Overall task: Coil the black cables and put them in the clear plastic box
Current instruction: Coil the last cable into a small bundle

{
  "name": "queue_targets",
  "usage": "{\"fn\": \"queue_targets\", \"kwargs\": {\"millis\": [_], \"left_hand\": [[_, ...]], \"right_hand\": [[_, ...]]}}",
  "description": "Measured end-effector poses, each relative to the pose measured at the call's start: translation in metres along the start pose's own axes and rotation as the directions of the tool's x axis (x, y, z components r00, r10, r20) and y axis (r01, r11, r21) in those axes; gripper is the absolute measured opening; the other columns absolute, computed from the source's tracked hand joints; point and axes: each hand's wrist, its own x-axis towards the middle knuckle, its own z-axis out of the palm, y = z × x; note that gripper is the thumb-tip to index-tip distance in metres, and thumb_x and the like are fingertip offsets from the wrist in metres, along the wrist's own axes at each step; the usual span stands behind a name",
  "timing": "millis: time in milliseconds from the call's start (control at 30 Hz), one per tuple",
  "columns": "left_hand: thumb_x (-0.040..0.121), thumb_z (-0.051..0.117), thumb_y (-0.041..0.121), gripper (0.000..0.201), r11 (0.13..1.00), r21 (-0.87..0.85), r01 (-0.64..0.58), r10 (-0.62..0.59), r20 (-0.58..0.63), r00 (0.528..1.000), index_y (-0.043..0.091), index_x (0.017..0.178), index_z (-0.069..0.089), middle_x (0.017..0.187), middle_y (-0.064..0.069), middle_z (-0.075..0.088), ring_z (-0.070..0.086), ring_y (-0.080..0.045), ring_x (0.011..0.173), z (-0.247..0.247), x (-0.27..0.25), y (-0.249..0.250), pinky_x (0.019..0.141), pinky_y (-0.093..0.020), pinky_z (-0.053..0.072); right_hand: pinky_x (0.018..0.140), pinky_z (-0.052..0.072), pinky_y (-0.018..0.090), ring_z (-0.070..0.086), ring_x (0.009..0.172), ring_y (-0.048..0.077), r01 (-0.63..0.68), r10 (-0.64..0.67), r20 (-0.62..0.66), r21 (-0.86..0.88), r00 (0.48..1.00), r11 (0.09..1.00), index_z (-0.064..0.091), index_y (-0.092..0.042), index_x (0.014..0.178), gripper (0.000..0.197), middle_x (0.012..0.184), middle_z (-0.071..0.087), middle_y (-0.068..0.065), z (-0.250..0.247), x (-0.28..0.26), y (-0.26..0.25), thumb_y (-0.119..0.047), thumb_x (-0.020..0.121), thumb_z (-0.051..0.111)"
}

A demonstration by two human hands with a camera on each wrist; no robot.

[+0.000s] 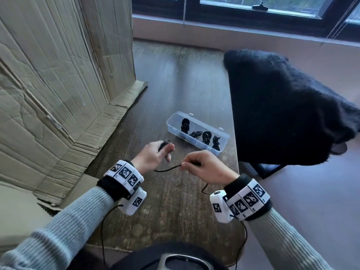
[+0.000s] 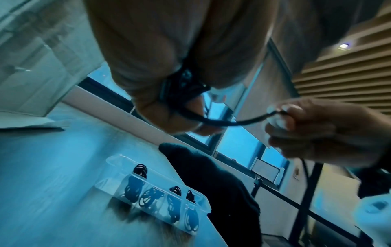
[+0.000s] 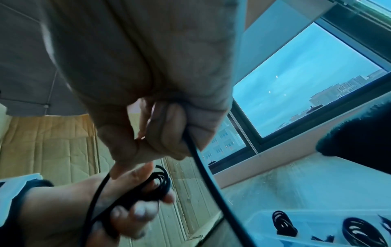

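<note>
Head view: black cable [image 1: 167, 169] runs btwn both hands above the tabletop [image 1: 175, 84]. Left hand [image 1: 153, 154] grips the wound loops w/ curled fingers; right hand [image 1: 206, 166] pinches the loose strand, close beside it. Clear plastic box [image 1: 196, 132] sits just beyond, lid open, w/ four coiled bundles inside.

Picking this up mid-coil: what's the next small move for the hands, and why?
Probably wrap another loop: the right hand pinches the loose cable and should carry it round the coil held in the left hand. Slack still trails below, so it isn't ready for the clear box.
</note>
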Motion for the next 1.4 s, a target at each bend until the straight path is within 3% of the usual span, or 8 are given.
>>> {"fn": "queue_targets", "kwargs": {"millis": [133, 300, 400, 500, 633, 900, 1167, 1400], "left_hand": [[0.061, 0.034, 0.091, 0.099, 0.994, -0.107, -0.036, 0.06, 0.227, 0.972, 0.0, 0.084, 0.066, 0.055, 0.006, 0.061, 0.05, -0.004, 0.046, 0.016, -0.007, 0.013, 0.049, -0.018, 0.037], [0.08, 0.068, 0.045, 0.044, 0.965, -0.255, 0.061, 0.039, 0.372, 0.927, 0.002, 0.081, 0.063, 0.056, 0.0, 0.047, 0.041, -0.012, 0.051, 0.009, -0.008, 0.011, 0.048, -0.023, 0.034], [0.072, 0.07, 0.053, 0.049, 0.807, -0.567, 0.166, 0.014, 0.299, 0.954, 0.005, 0.077, 0.059, 0.053, 0.004, 0.046, 0.045, -0.009, 0.049, 0.005, -0.009, 0.008, 0.05, -0.021, 0.045], [0.081, 0.059, 0.045, 0.039, 0.518, -0.832, 0.197, -0.07, 0.189, 0.98, 0.006, 0.084, 0.054, 0.084, -0.011, 0.068, 0.068, -0.026, 0.09, 0.001, -0.007, 0.01, 0.082, -0.047, 0.055], [0.096, 0.033, 0.039, 0.034, 0.394, -0.91, 0.126, -0.18, 0.058, 0.982, 0.01, 0.094, 0.049, 0.126, -0.02, 0.058, 0.056, -0.034, 0.117, 0.0, -0.003, 0.017, 0.098, -0.053, 0.043], [0.099, 0.037, 0.037, 0.028, 0.365, -0.922, 0.127, -0.36, -0.014, 0.933, 0.01, 0.091, 0.04, 0.063, -0.001, 0.05, 0.058, -0.013, 0.054, 0.008, 0.004, 0.021, 0.057, -0.039, 0.057], [0.094, 0.045, 0.041, 0.04, 0.88, -0.434, 0.19, -0.248, -0.08, 0.965, 0.004, 0.097, 0.057, 0.065, -0.005, 0.058, 0.038, -0.006, 0.038, 0.004, 0.003, 0.008, 0.035, -0.017, 0.031], [0.081, 0.058, 0.049, 0.057, 0.966, -0.211, 0.148, -0.079, 0.303, 0.95, -0.007, 0.092, 0.06, 0.063, -0.003, 0.066, 0.046, -0.004, 0.041, 0.013, -0.005, 0.018, 0.04, -0.016, 0.035]], "right_hand": [[0.049, 0.038, 0.021, 0.045, 0.047, 0.004, 0.03, -0.017, -0.16, 0.079, 0.987, 0.996, 0.071, -0.011, 0.079, 0.013, 0.056, 0.056, -0.009, -0.004, 0.014, 0.002, -0.02, 0.088, 0.068], [0.046, 0.041, 0.019, 0.052, 0.045, 0.007, 0.023, 0.129, -0.377, 0.374, 0.917, 0.927, 0.061, -0.005, 0.078, 0.023, 0.057, 0.06, 0.0, -0.004, 0.019, 0.012, -0.02, 0.077, 0.078], [0.045, 0.035, 0.023, 0.045, 0.045, 0.009, 0.007, 0.201, -0.358, 0.502, 0.912, 0.865, 0.06, -0.009, 0.08, 0.017, 0.056, 0.057, -0.003, -0.002, 0.016, 0.019, -0.021, 0.084, 0.071], [0.048, 0.038, 0.021, 0.047, 0.051, 0.005, -0.009, 0.185, -0.313, 0.489, 0.932, 0.872, 0.067, -0.015, 0.097, 0.011, 0.068, 0.061, -0.003, 0.011, 0.011, 0.026, -0.02, 0.093, 0.058], [0.048, 0.034, 0.022, 0.041, 0.055, 0.009, -0.1, 0.205, -0.202, 0.433, 0.958, 0.896, 0.068, -0.019, 0.111, 0.021, 0.069, 0.054, 0.0, 0.039, 0.005, 0.029, -0.02, 0.097, 0.052], [0.048, 0.031, 0.011, 0.036, 0.044, 0.003, -0.026, 0.022, 0.069, 0.059, 0.997, 0.998, 0.07, -0.007, 0.108, 0.023, 0.065, 0.049, 0.002, 0.048, 0.002, 0.007, -0.019, 0.097, 0.053], [0.059, 0.04, 0.011, 0.052, 0.058, -0.005, 0.035, -0.036, -0.028, -0.048, 0.999, 0.998, 0.071, -0.011, 0.09, 0.009, 0.072, 0.061, -0.013, 0.0, 0.006, 0.001, -0.016, 0.09, 0.063], [0.068, 0.044, 0.015, 0.058, 0.07, 0.004, 0.078, -0.091, -0.28, -0.055, 0.956, 0.995, 0.074, -0.011, 0.09, 0.01, 0.08, 0.068, -0.004, 0.002, 0.02, 0.014, -0.018, 0.087, 0.068]]}}
